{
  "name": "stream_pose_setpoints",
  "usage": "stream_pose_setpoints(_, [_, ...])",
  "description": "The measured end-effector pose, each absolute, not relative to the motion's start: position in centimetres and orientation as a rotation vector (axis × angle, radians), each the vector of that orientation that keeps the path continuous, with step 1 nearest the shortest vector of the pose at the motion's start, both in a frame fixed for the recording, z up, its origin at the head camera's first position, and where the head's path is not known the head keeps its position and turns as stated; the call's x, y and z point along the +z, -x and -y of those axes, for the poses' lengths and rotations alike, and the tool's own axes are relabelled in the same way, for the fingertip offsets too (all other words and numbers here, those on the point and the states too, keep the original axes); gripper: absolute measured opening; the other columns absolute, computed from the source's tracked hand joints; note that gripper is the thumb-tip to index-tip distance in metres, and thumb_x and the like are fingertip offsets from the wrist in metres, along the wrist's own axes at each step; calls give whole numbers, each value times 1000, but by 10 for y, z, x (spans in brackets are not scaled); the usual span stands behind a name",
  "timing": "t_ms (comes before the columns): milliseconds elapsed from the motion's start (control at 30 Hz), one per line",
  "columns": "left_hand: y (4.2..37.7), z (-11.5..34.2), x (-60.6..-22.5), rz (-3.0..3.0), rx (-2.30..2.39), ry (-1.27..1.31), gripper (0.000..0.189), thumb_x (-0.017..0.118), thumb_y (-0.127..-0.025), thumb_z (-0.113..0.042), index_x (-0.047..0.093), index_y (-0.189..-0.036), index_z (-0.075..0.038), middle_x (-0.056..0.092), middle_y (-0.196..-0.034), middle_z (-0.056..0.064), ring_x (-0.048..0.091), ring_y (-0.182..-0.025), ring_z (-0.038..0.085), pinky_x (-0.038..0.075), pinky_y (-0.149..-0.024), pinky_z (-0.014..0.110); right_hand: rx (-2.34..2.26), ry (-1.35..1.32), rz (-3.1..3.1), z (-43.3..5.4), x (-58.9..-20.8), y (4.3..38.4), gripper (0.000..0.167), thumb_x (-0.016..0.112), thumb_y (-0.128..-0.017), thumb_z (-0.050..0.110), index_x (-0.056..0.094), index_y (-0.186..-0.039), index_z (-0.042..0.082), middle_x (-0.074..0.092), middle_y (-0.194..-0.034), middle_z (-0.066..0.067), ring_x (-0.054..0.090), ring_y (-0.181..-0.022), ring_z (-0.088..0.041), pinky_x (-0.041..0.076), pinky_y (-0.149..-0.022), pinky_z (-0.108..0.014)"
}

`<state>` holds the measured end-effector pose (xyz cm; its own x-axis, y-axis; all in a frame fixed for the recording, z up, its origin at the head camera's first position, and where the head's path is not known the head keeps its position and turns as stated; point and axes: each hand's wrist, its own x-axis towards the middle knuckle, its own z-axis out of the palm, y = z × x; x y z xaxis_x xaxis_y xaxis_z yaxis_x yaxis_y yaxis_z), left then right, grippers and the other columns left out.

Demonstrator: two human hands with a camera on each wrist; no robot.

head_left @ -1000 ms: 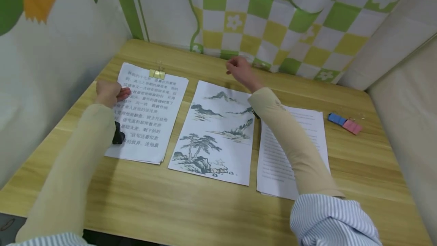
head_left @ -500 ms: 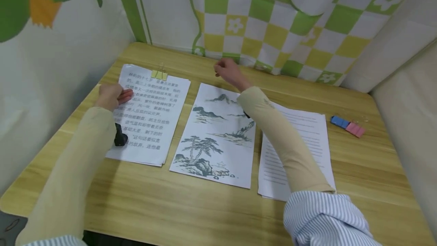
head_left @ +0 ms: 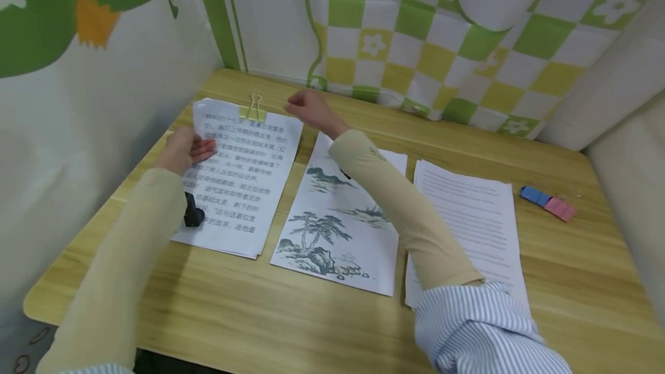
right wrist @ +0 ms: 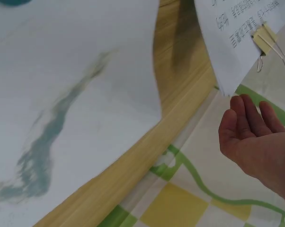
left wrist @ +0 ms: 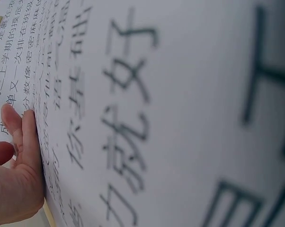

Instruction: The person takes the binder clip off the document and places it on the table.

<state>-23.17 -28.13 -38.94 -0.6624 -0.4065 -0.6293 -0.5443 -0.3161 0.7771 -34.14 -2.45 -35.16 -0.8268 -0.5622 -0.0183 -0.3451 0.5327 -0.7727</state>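
A stack of printed sheets [head_left: 244,172] lies at the left of the table, with a yellow binder clip [head_left: 252,113] on its top edge. My left hand [head_left: 184,152] rests at the stack's left edge, its fingers lying over the print; the left wrist view shows these fingers [left wrist: 31,137] fairly straight against the page. Just right of the clip, my right hand [head_left: 316,113] hovers past the stack's top right corner, holding nothing. Its fingers are loosely bent in the right wrist view, where the clip's wire handles [right wrist: 277,49] stick out beyond the paper.
A landscape painting sheet [head_left: 332,253] lies in the middle, partly under my right forearm. Right of it is another stack of printed pages [head_left: 467,206]. Blue [head_left: 535,195] and pink [head_left: 560,209] binder clips lie at the far right. A patterned curtain [head_left: 400,45] borders the table's back.
My right hand has moved left from behind the painting sheet to beside the yellow binder clip. My left hand stays at the left stack's edge. The view has shifted slightly.
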Motion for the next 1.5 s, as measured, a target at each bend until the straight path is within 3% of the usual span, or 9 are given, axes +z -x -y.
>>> stream_pose_setpoints(233, [234,274,-394,-1749,2163,1155,14,30,-98,-13,44,-97,-11,61,-66,-2,66,-66,7,58,-79,22,-1200,634,-2333,51,-351,336,61,56,-95,25,31,-145,3,41,-146,-16,41,-135,-23,40,-109,-29])
stream_pose_setpoints(433, [233,267,-396,-1747,2174,1166,15,30,-97,-14,44,-97,-11,61,-68,-2,66,-66,7,59,-77,23,-1287,536,-2248,64,-358,335,69,55,-95,27,18,-150,7,37,-149,-16,40,-136,-25,38,-112,-32])
stream_pose_setpoints(667, [230,267,-396,-1845,2109,1129,15,34,-99,-15,48,-105,-13,62,-71,-4,67,-70,6,58,-79,20,-1353,567,-2319,73,-359,334,59,55,-96,26,33,-145,2,51,-136,-12,51,-121,-20,47,-100,-26])
stream_pose_setpoints(767, [232,266,-395,-1906,2054,1077,23,37,-100,-15,49,-120,-11,62,-71,-6,66,-71,5,57,-80,18,-1365,596,-2344,72,-358,336,56,57,-95,24,38,-142,-1,55,-129,-12,54,-115,-19,49,-93,-23])
stream_pose_setpoints(933, [238,264,-397,-1938,1988,1082,42,41,-101,-15,39,-142,-8,61,-69,-7,65,-70,2,56,-79,16,-1429,597,-2358,68,-357,337,50,60,-93,17,45,-137,-1,59,-121,-12,56,-109,-19,51,-86,-20])
stream_pose_setpoints(1500, [247,265,-397,-1971,1922,1097,45,42,-99,-14,36,-143,-6,60,-63,-9,64,-64,0,56,-73,13,-1610,561,-2403,33,-340,352,45,59,-92,10,48,-133,-6,59,-120,-19,57,-111,-25,51,-87,-19])
